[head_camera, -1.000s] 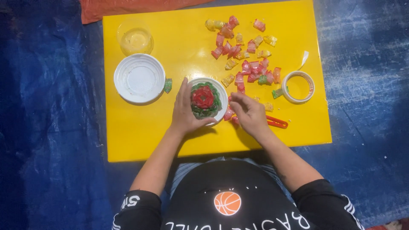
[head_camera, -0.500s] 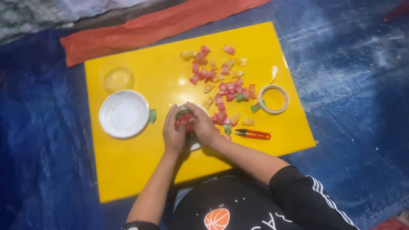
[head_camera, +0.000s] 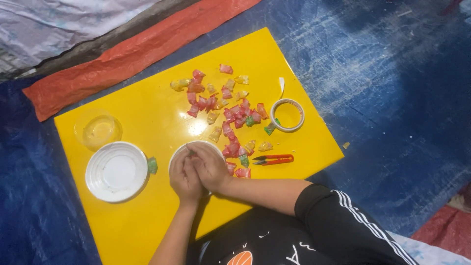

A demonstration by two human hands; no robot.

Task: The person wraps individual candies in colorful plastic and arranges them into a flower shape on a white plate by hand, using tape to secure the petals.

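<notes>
Landmark for all positions: the yellow worktop (head_camera: 147,216), a flat board lying on blue sheeting (head_camera: 392,98).

Beyond the far left edge of the worktop lies a red sheet (head_camera: 98,73). On the worktop, near its far left corner, sits a clear plastic cup (head_camera: 97,130). Just beside it, toward the person, stands a white round lid (head_camera: 117,171). A small green wrapped piece (head_camera: 152,165) touches the lid's right rim.

Toward the middle of the worktop's near half sits a white bowl (head_camera: 196,145), largely covered by both hands. The left hand (head_camera: 183,179) and the right hand (head_camera: 210,168) are pressed side by side over the bowl, fingers curled inward and touching. Grip state: both hands are closed together; what they pinch is hidden, so I cannot tell.

Right of the bowl, a scatter of small wrapped pieces (head_camera: 230,113), mostly red with some yellow and green, runs from the worktop's near edge up to its far side. Red-handled snips (head_camera: 273,159) lie near the worktop's near right edge. Farther right, a roll of tape (head_camera: 287,115) lies flat, its loose end pointing toward the far edge.
</notes>
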